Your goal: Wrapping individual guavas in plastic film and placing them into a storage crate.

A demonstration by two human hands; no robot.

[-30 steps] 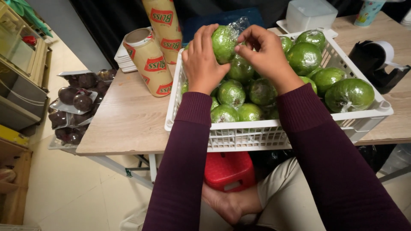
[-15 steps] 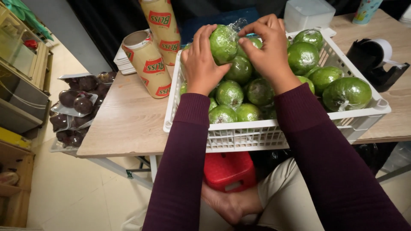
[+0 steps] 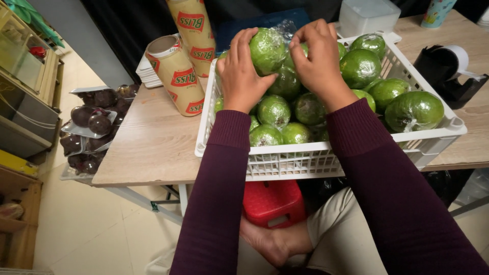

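Worktop [image 3: 153, 147]: pale wood-grain, carries all items. White slatted crate [image 3: 326, 163] sits at its near edge, filled with green round fruits, each in clear film.

Two rolls of cling film [image 3: 175, 74] at 9 o'clock from the crate, one upright, one leaning. Stacked trays of dark purple fruit [image 3: 91, 127] further toward 9 o'clock, off the worktop edge. Black tape dispenser [image 3: 448, 71] at 3 o'clock of the crate; clear lidded box [image 3: 369, 15] at 12 o'clock.

Wrapped green fruit [image 3: 267, 48] is raised above the pile at the crate's far-left part, roughly 11 o'clock from crate centre. Left hand [image 3: 242, 76] cups it from 8 o'clock, grip closed on the fruit. Right hand [image 3: 321, 61] sits at 3 o'clock of the fruit, fingertips pinched on the loose film tail at its top, about 1 o'clock. The fruit is near round, with no clear long axis; both hands are in contact, the left bearing the body.
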